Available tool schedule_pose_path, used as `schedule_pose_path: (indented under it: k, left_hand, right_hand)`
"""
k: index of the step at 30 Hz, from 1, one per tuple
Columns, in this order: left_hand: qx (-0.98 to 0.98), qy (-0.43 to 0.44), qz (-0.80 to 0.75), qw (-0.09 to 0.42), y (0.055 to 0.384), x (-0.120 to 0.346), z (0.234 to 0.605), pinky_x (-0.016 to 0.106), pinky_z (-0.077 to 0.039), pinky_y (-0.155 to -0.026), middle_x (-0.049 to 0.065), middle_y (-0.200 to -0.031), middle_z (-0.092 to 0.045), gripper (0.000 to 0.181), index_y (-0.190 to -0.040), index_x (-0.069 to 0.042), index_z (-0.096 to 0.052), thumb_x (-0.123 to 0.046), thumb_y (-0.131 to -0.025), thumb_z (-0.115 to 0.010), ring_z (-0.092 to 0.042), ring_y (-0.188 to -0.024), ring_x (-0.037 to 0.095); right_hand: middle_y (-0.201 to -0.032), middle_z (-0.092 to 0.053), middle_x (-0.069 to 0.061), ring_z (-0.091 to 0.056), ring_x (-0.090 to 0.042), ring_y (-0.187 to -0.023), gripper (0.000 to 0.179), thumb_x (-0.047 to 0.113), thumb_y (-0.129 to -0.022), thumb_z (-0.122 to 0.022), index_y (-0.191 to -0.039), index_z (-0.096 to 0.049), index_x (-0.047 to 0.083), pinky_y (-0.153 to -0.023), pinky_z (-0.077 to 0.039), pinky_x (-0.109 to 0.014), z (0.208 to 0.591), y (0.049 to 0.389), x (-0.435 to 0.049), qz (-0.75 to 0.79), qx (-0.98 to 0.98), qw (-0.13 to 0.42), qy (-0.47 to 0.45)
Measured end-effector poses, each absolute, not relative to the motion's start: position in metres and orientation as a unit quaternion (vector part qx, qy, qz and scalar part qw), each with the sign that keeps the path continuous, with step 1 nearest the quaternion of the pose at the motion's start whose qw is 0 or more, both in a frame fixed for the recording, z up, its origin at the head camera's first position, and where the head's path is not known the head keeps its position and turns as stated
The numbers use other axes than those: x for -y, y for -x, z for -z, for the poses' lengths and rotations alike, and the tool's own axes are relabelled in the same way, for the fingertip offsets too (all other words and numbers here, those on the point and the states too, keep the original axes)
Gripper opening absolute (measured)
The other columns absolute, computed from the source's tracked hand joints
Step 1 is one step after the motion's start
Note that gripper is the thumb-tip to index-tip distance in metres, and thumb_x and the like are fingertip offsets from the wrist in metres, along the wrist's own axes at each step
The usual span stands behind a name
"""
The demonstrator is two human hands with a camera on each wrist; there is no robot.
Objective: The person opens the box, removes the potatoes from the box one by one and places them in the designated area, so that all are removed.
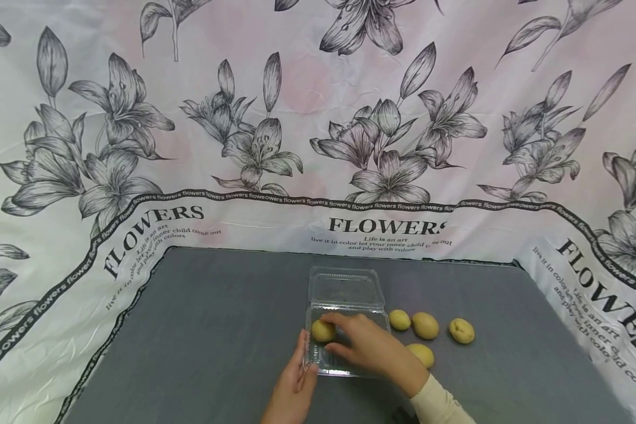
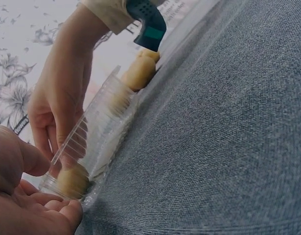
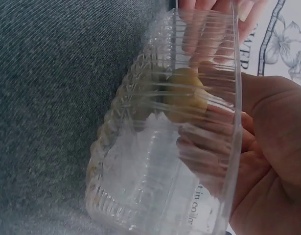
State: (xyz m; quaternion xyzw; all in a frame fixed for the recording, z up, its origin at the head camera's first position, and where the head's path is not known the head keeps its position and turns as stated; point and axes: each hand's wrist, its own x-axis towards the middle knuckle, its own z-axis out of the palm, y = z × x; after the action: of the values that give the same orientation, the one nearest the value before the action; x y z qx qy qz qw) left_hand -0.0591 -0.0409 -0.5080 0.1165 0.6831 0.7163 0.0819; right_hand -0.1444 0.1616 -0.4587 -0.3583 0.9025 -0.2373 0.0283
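A clear plastic clamshell container (image 1: 350, 369) lies on the table with its lid (image 1: 344, 287) folded back. Inside, at its left side, is a yellow-brown potato (image 1: 322, 331), seen through the ribbed wall in both wrist views. My right hand (image 1: 368, 344) reaches in from the right and holds this potato between fingers and thumb. At the near left corner, my left hand (image 1: 292, 386) holds the container, fingers along its left wall and thumb by the front. In the left wrist view, the left hand (image 2: 23, 191) has its thumb at the rim and its fingers low against the wall.
Several more potatoes lie right of the container: a small one (image 1: 400, 320), a larger one (image 1: 426, 325), one farther right (image 1: 461, 331) and one (image 1: 421, 355) beside the right wrist. The grey cloth-covered table (image 1: 217, 330) ends at a flower-printed sheet (image 1: 265, 227).
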Motion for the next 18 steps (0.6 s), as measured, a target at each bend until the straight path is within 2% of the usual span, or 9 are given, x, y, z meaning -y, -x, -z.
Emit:
schedule_pose_path:
  k: [4, 6, 11, 13, 16, 18]
  left_hand:
    - [-0.679, -0.119, -0.72, 0.078, 0.0591, 0.0406, 0.5088, 0.011, -0.022, -0.114, 0.03, -0.172, -0.003, 0.074, -0.165, 0.008, -0.003, -0.008, -0.112, -0.051, -0.005, -0.157, 0.043]
    - [-0.679, -0.12, -0.72, 0.076, 0.0588, 0.0407, 0.5092, 0.015, -0.022, -0.116, 0.03, -0.172, -0.003, 0.073, -0.165, 0.008, -0.003, -0.007, -0.112, -0.051, -0.005, -0.157, 0.043]
    - [-0.68, -0.118, -0.719, 0.081, 0.0582, 0.041, 0.5085, 0.032, -0.021, -0.121, 0.029, -0.172, -0.003, 0.073, -0.165, 0.007, -0.004, -0.006, -0.111, -0.051, -0.006, -0.157, 0.043]
    - [-0.679, -0.118, -0.72, 0.081, 0.0582, 0.0411, 0.5083, 0.032, -0.021, -0.121, 0.03, -0.171, -0.003, 0.073, -0.165, 0.008, -0.004, -0.006, -0.111, -0.051, -0.006, -0.156, 0.043]
    - [-0.679, -0.116, -0.721, 0.081, 0.0584, 0.0412, 0.5087, 0.025, -0.022, -0.12, 0.03, -0.171, -0.003, 0.073, -0.165, 0.008, -0.004, -0.005, -0.111, -0.051, -0.006, -0.156, 0.042]
    - [-0.678, -0.115, -0.721, 0.081, 0.0583, 0.0415, 0.5085, 0.025, -0.022, -0.12, 0.029, -0.172, -0.003, 0.073, -0.165, 0.008, -0.004, -0.005, -0.111, -0.051, -0.005, -0.157, 0.042]
  right_hand:
    - [-0.113, -0.078, -0.005, -0.076, -0.021, -0.099, 0.048, 0.021, -0.096, -0.082, -0.137, -0.063, 0.005, -0.081, -0.063, -0.036, 0.4578, 0.1451, -0.16, 0.241, -0.902, 0.029, 0.356]
    - [-0.111, -0.078, -0.004, -0.076, -0.019, -0.098, 0.046, 0.02, -0.096, -0.082, -0.135, -0.064, 0.006, -0.081, -0.063, -0.036, 0.4568, 0.145, -0.1594, 0.245, -0.901, 0.03, 0.357]
    - [-0.109, -0.078, -0.002, -0.075, -0.017, -0.098, 0.041, 0.02, -0.095, -0.083, -0.13, -0.067, 0.007, -0.084, -0.063, -0.036, 0.4555, 0.1448, -0.1579, 0.251, -0.899, 0.031, 0.357]
    - [-0.109, -0.078, -0.001, -0.074, -0.016, -0.099, 0.04, 0.02, -0.094, -0.083, -0.128, -0.067, 0.007, -0.085, -0.062, -0.037, 0.4559, 0.1451, -0.157, 0.25, -0.9, 0.031, 0.357]
    - [-0.109, -0.077, 0.0, -0.074, -0.016, -0.1, 0.04, 0.02, -0.093, -0.084, -0.127, -0.068, 0.007, -0.087, -0.062, -0.038, 0.4568, 0.1462, -0.1553, 0.249, -0.901, 0.032, 0.355]
    - [-0.11, -0.077, 0.0, -0.074, -0.016, -0.1, 0.04, 0.02, -0.093, -0.085, -0.127, -0.068, 0.008, -0.086, -0.062, -0.038, 0.457, 0.1471, -0.1547, 0.249, -0.902, 0.035, 0.352]
